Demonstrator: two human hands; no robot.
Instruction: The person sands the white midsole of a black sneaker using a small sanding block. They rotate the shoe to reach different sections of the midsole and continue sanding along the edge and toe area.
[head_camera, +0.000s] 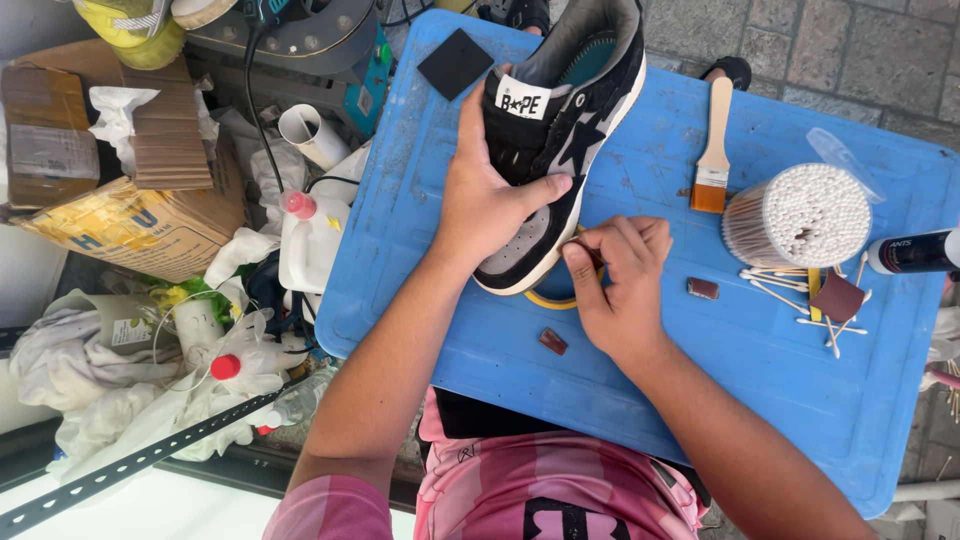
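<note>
While our left hand (487, 205) clamps the light, soft-sided black and grey sneaker (560, 130) by its midfoot on the blue lid (780, 380), our right hand (620, 280) pinches a small abrasive scrap against its stiffer toe edge.

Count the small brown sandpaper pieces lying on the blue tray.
3: one small piece in front of the right hand, one to its right, and a larger piece among the cotton swabs. Another may be hidden between the fingers against the sneaker.
</note>
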